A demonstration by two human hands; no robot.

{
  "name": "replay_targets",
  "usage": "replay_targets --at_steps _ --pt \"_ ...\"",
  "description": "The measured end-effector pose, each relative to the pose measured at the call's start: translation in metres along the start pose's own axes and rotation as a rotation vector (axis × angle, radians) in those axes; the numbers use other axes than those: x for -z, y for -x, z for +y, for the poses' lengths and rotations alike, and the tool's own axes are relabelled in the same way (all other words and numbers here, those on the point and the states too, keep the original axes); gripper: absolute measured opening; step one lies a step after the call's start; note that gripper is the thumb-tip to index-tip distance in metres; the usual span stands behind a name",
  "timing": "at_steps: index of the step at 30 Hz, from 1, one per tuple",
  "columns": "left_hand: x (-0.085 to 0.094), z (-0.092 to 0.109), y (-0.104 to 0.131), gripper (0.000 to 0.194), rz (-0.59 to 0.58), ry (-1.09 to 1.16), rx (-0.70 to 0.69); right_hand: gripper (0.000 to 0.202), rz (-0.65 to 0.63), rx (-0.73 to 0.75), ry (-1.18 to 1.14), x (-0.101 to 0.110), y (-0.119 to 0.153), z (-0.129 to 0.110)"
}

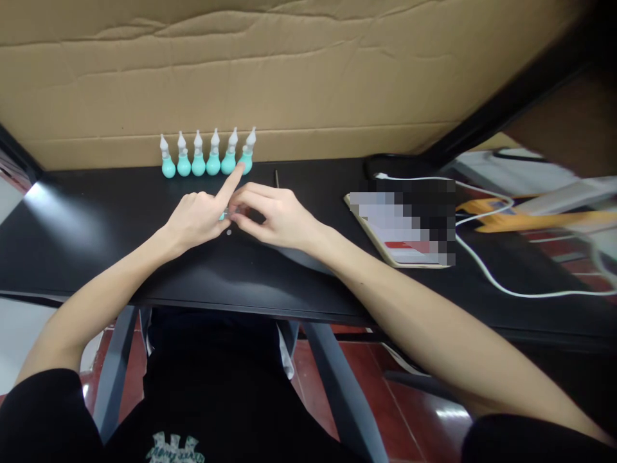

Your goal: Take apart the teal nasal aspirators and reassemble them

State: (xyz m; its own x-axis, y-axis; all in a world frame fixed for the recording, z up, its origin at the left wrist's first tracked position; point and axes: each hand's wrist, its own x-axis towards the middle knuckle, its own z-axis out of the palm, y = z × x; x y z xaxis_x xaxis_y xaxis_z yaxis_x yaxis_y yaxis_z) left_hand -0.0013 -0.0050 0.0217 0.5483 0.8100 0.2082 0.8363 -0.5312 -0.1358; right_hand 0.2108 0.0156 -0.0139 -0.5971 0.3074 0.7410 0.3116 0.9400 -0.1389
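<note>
Now both hands meet over the black table (96,218), fingertips together on one small teal piece (223,215) that barely peeks out between them. The left hand (195,218) has its index finger stuck straight out toward one o'clock, the rest curled in; the right hand (272,215) pinches with thumb and fingers pressed onto that same piece. What else sits in the pinch I cannot tell. A tiny pale bit (228,232) lies on the table just at six o'clock of the fingers. Up at twelve o'clock, six finished teal bulbs (206,157) with white tips stand in a row against the cardboard (308,71). It looks like a seventh is being put together; seating the parts calls for a steady squeeze, then a spot at the row's right end. A white cable (486,273) trails off at three o'clock.
</note>
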Motion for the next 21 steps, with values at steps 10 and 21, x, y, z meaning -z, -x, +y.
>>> replay_targets --at_steps 10,21 --pt "0.0036 0.0054 -0.0009 0.086 -0.05 -0.029 0.0 0.013 -0.015 -0.024 0.016 0.0019 0.0022 0.0018" --pt "0.0005 0.004 0.0004 0.086 -0.028 -0.079 -0.066 0.01 -0.103 -0.002 0.082 0.0072 0.0037 0.0036"
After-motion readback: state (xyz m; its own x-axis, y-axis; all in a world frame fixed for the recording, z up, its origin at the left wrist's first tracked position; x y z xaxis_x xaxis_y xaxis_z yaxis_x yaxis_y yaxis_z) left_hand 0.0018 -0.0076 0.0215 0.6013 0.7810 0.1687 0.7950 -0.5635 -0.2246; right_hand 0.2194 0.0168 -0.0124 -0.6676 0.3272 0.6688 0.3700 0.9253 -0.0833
